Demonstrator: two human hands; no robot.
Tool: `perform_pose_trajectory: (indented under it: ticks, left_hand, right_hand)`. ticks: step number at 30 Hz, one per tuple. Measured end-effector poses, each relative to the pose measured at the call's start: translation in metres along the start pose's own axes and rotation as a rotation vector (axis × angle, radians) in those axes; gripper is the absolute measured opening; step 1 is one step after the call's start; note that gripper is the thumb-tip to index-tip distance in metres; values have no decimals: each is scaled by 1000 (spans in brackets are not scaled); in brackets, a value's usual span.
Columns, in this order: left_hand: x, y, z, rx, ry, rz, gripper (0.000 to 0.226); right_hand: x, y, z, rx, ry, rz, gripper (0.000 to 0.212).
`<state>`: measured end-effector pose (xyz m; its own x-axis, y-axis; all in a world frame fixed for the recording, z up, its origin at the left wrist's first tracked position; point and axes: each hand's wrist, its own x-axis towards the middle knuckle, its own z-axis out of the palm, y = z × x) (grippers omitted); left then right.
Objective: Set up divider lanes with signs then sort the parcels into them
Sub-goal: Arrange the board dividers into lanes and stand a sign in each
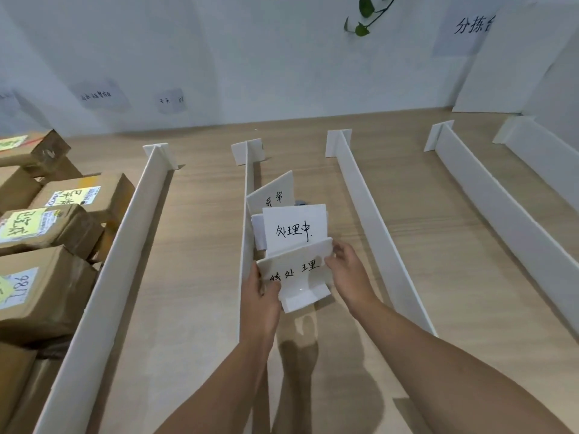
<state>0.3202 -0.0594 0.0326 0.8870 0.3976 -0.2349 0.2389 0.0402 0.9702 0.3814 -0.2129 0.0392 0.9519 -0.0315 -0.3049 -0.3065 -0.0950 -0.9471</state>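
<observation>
Sign (pixel 296 269) held between hands: left hand (pixel 261 297) and right hand (pixel 347 272) gripping edges.

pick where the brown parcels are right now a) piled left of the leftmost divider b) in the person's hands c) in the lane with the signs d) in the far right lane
a: the brown parcels sit piled to the left of the leftmost divider, while the left hand and right hand hold a white sign, not a parcel.
</observation>
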Motion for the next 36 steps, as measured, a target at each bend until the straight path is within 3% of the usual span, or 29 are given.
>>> perform_pose_trajectory:
  ticks: [3, 7, 13, 16, 21, 25, 31, 36]
  left_hand:
    - [-16, 8, 4, 17, -35, 89, 58]
    - [-40, 27, 13, 1, -1, 231, 59]
    - [-86, 56, 19, -119, 123, 225, 66]
    - [-98, 72, 0, -103, 172, 298, 58]
    - [-88, 96, -60, -37, 262, 341, 63]
    - [-60, 113, -112, -30, 305, 337, 53]
    - [53, 119, -191, -21, 243, 249, 55]
    - [176, 109, -233, 25, 100, 152, 55]
  right_hand:
    - [-18, -6, -10, 58, 24, -43, 53]
    - [-49, -13, -33, 75, 32, -146, 44]
    - [-83, -34, -62, 117, -18, -272, 43]
    - [-93, -48, -51, 157, -81, -314, 45]
    - [-104, -76, 0, 136, -239, -361, 47]
    - [-91, -94, 60, 81, -308, -367, 49]
    - [-25, -111, 172, 18, -250, -326, 46]
    - [52, -113, 255, -12, -131, -208, 50]
